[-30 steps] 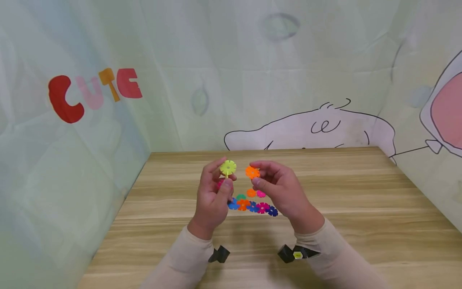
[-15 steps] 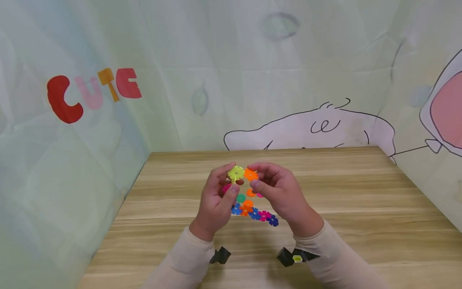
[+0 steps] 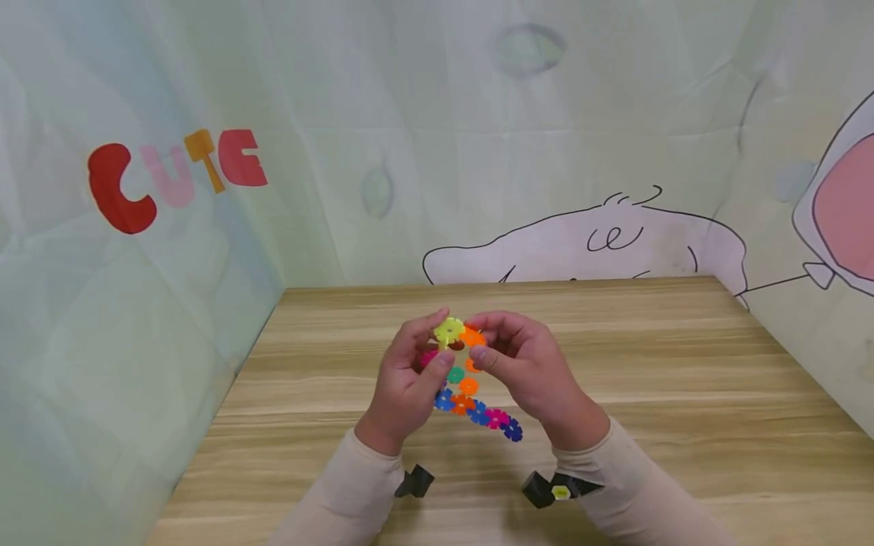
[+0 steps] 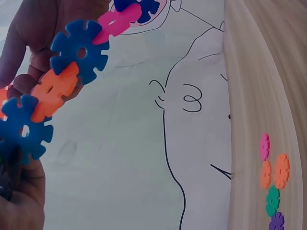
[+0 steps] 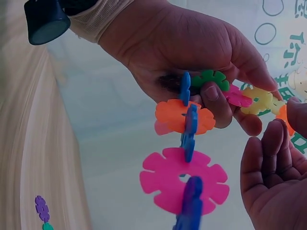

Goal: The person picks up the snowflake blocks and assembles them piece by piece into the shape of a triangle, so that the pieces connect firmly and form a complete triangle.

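Evenly lit in head view, medium bright, flat and slightly greyish. Can't pin down light source. Shadowed faintly, softly on tabletop [image 3: 471, 455] toward the bottom. Shaded bluish on left part of backdrop [image 3: 102, 341]. Stretched wide-angle toward edges. Soft in fine detail on disc chain [image 3: 497, 418] and orange disc [image 3: 473, 337]. Dimmer in left wrist view: backlit against pale backdrop, with dark shading over right hand [image 4: 45, 36]; bowed along wood grain at right. Deeply shaded on left hand [image 5: 192, 57] in right wrist view; blurred on nearest blue disc [image 5: 191, 206], sharper on pink disc [image 5: 165, 179].
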Action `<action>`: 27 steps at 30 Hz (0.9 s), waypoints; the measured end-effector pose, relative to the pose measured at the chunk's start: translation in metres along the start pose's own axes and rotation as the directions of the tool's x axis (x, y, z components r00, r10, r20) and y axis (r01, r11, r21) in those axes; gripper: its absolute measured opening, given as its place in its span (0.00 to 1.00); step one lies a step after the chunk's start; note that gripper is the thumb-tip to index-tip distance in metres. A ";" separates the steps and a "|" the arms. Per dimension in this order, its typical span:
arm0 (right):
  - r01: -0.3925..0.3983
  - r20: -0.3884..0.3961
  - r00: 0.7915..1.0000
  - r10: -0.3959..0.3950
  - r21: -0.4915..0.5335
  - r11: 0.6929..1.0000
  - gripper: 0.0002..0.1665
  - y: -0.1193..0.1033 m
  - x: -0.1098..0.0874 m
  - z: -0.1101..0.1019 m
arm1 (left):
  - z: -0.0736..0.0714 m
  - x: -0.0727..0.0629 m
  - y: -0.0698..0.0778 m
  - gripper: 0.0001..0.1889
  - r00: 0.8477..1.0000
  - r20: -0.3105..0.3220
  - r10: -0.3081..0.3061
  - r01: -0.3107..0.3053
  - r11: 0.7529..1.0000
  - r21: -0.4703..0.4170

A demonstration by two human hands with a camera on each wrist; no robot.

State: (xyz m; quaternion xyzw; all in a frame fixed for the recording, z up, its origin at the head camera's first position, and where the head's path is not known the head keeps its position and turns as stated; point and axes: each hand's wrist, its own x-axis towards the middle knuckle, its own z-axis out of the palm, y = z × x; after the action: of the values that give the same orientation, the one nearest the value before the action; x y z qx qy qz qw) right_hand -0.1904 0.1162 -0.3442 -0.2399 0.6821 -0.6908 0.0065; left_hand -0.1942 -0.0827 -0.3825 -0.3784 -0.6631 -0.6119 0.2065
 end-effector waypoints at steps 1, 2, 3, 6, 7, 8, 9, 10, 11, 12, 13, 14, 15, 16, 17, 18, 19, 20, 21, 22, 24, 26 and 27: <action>0.002 -0.001 1.000 -0.002 -0.003 1.000 0.17 0.000 0.000 0.000 | 0.000 0.000 0.000 0.28 1.000 0.003 0.005 -0.005 1.000 -0.009; 0.004 -0.002 1.000 -0.004 -0.006 1.000 0.17 0.001 0.000 0.001 | 0.000 0.000 0.000 0.28 1.000 0.008 0.011 -0.011 1.000 -0.021; 0.006 -0.003 1.000 -0.006 -0.009 1.000 0.17 0.001 0.000 0.001 | 0.000 0.001 0.000 0.28 1.000 0.012 0.020 -0.020 0.999 -0.031; 0.009 -0.006 1.000 -0.010 -0.018 1.000 0.17 0.001 0.000 0.001 | 0.001 0.001 -0.001 0.28 0.999 0.017 0.035 -0.034 0.999 -0.041; 0.009 -0.007 1.000 -0.009 -0.018 1.000 0.17 0.001 0.000 0.001 | 0.001 0.001 -0.001 0.28 0.999 0.015 0.036 -0.036 0.999 -0.034; 0.007 -0.006 1.000 -0.007 -0.018 1.000 0.17 0.001 0.000 0.001 | 0.002 0.001 -0.001 0.28 0.999 0.013 0.036 -0.035 0.999 -0.032; 0.004 -0.007 1.000 -0.004 -0.022 1.000 0.17 0.002 0.000 0.001 | 0.002 0.001 -0.001 0.28 0.999 0.012 0.036 -0.035 0.999 -0.030; 0.001 -0.008 1.000 -0.002 -0.025 1.000 0.17 0.001 0.000 0.001 | 0.002 0.001 -0.001 0.28 0.999 0.011 0.033 -0.033 0.999 -0.029; -0.001 -0.010 1.000 0.001 -0.027 1.000 0.17 0.001 0.000 0.001 | 0.002 0.001 -0.001 0.28 0.999 0.013 0.031 -0.030 0.999 -0.033; -0.004 -0.011 1.000 0.004 -0.029 1.000 0.17 0.001 0.000 0.001 | 0.002 0.001 -0.001 0.28 1.000 0.015 0.028 -0.027 0.999 -0.035; -0.004 -0.012 1.000 0.004 -0.029 1.000 0.17 0.001 0.000 0.000 | 0.002 0.001 -0.001 0.28 1.000 0.018 0.023 -0.022 0.999 -0.035; -0.003 -0.012 1.000 0.003 -0.029 1.000 0.16 0.001 0.001 0.000 | 0.002 0.001 -0.001 0.27 1.000 0.021 0.017 -0.017 0.999 -0.035; 0.000 -0.011 1.000 0.000 -0.033 0.999 0.16 0.002 0.001 -0.001 | 0.002 0.001 -0.001 0.27 1.000 0.022 0.009 -0.009 1.000 -0.027; 0.006 -0.006 1.000 -0.006 -0.036 0.999 0.16 0.002 0.001 -0.001 | 0.003 0.001 -0.001 0.26 1.000 0.022 -0.001 0.001 1.000 -0.013; 0.011 0.000 1.000 -0.011 -0.041 0.999 0.16 0.003 0.002 -0.002 | 0.002 0.001 0.000 0.26 1.000 0.020 -0.011 0.011 1.000 0.007; 0.015 0.008 1.000 -0.014 -0.050 0.999 0.16 0.004 0.003 -0.003 | 0.002 0.001 0.000 0.25 1.000 0.015 -0.022 0.022 0.999 0.027; 0.019 0.020 1.000 -0.018 -0.061 0.998 0.17 0.005 0.004 -0.005 | 0.002 0.001 0.001 0.25 0.999 0.010 -0.032 0.031 0.998 0.050; 0.017 0.029 0.999 -0.015 -0.067 0.998 0.19 0.007 0.005 -0.006 | 0.002 0.001 0.001 0.25 0.999 -0.001 -0.041 0.041 0.996 0.075; 0.008 0.031 0.999 -0.005 -0.078 0.997 0.19 0.008 0.006 -0.009 | 0.002 0.001 0.001 0.25 0.999 -0.014 -0.051 0.052 0.995 0.090; -0.002 0.032 0.999 0.005 -0.087 0.996 0.20 0.009 0.008 -0.011 | 0.001 0.001 0.001 0.26 0.998 -0.030 -0.057 0.060 0.994 0.097; -0.035 0.010 0.999 0.036 -0.116 0.993 0.21 0.014 0.013 -0.017 | 0.000 0.002 0.002 0.25 0.995 -0.071 -0.065 0.071 0.993 0.090; -0.076 -0.035 0.997 0.072 -0.149 0.986 0.21 0.022 0.019 -0.024 | -0.002 0.002 0.002 0.24 0.990 -0.123 -0.071 0.080 0.994 0.068; -0.097 -0.059 0.994 0.088 -0.173 0.980 0.20 0.027 0.022 -0.028 | -0.002 0.003 0.002 0.24 0.986 -0.148 -0.073 0.081 0.996 0.048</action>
State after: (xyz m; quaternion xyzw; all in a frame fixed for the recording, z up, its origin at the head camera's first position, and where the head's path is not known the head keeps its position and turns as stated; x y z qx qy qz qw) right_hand -0.2279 0.1332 -0.3619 -0.1896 0.7508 -0.6327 0.0000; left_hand -0.1949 -0.0842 -0.3787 -0.3010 -0.6765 -0.6275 0.2407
